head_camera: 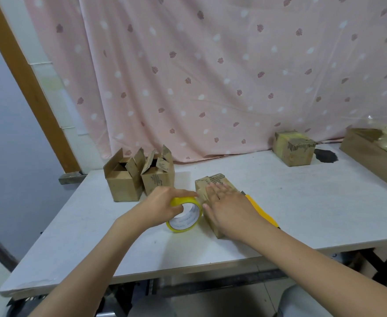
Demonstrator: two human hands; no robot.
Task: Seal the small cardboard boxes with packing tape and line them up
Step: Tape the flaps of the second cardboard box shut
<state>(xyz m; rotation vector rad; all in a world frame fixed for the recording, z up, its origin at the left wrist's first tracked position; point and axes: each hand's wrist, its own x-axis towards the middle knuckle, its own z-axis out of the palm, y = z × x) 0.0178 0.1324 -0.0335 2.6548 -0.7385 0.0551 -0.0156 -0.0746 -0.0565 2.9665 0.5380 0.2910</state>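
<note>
A small cardboard box [207, 188] lies in the middle of the white table [302, 202]. My right hand [229, 209] lies flat on its top with the fingers straight. Just left of it, my left hand [163, 207] grips a yellow roll of packing tape [185, 217], held against the box's left side. Two small boxes with raised flaps stand side by side at the back left, one [123, 179] beside the other [158, 177]. A taped box [293, 148] sits at the back right.
A yellow utility knife [262, 210] lies on the table just right of my right hand. A long wooden tray [375, 154] with clear plastic in it stands at the far right. A pink patterned curtain [210, 76] hangs behind the table.
</note>
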